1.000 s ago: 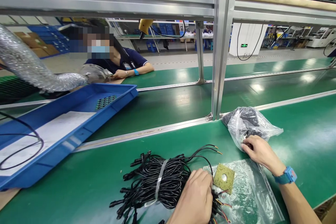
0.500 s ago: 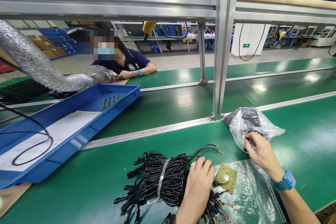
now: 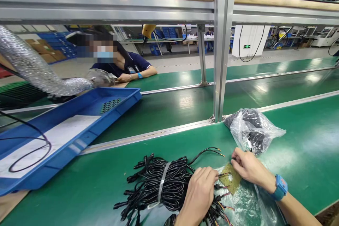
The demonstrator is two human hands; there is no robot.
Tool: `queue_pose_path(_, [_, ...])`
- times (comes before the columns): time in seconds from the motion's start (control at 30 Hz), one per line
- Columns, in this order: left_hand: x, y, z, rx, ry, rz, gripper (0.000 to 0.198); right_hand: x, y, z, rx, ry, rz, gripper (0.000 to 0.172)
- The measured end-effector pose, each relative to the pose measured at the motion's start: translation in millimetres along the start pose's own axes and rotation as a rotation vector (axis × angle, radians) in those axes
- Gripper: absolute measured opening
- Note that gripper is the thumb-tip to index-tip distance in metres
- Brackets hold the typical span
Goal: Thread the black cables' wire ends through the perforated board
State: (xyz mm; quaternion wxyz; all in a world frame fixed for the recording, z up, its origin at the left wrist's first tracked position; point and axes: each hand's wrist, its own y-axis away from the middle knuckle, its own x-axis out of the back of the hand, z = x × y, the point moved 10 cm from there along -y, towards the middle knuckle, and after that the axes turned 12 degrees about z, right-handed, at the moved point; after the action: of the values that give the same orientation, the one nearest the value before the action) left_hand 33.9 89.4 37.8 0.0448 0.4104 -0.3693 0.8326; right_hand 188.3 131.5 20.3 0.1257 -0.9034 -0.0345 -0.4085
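Observation:
My left hand point(image 3: 200, 190) is closed on the right end of a bundle of black cables point(image 3: 169, 182), which a pale tie holds together. Thin coloured wire ends stick out beyond its fingertips. My right hand point(image 3: 250, 169) is pinched closed just above a yellowish-green sponge point(image 3: 231, 180) with a hole in it. A dark speck shows at its fingertips, too small to name. Behind that hand, a clear plastic bag point(image 3: 254, 129) of black pieces lies on the bench. Under the sponge and the wire ends is a flat clear plastic sheet or bag point(image 3: 249, 201).
A long blue tray point(image 3: 116, 107) with a paper and small green parts stands at left, below a silver duct point(image 3: 39, 63). A metal post point(image 3: 222, 49) rises behind the bench point(image 3: 87, 190). Across the line a masked co-worker point(image 3: 127, 63) leans on the far bench.
My right hand has come out of the bag of black pieces and moved left, over the sponge by the wire ends. My left hand stays on the cables, with a wire end now raised at its fingertips.

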Motion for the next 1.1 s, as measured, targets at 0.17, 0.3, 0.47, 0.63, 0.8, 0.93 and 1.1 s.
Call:
queue_pose_path(0.17, [-10.3, 4, -2, 0.001, -0.100, -0.124, 0.023, -12, 2, -11, 0.002, -0.074, -0.019, 0.004])
queue_pose_path(0.3, [-16.7, 6, -7, 0.021, -0.190, -0.176, 0.026, -5, 1, -14, 0.032, -0.067, 0.036, 0.008])
queue_pose_path(0.47, [-16.6, 7, -5, -0.015, -0.206, -0.184, 0.027, -5, 12, -51, 0.282, -0.162, -0.058, 0.008])
queue_pose_path(0.63, [-17.3, 9, -4, -0.019, -0.199, -0.192, 0.029, -24, 24, -66, 0.406, -0.063, -0.209, 0.006])
queue_pose_path(0.8, [-20.2, 8, -9, 0.050, -0.118, -0.225, 0.025, -25, 23, -59, 0.399, -0.050, -0.218, 0.006])
queue_pose_path(0.93, [-18.8, 8, -9, 0.067, -0.063, -0.261, 0.023, -10, 19, -57, 0.377, -0.136, -0.113, 0.006])
queue_pose_path(1.1, [-17.5, 10, -9, 0.079, -0.013, -0.272, 0.026, -16, 23, -66, 0.442, -0.168, -0.151, 0.005])
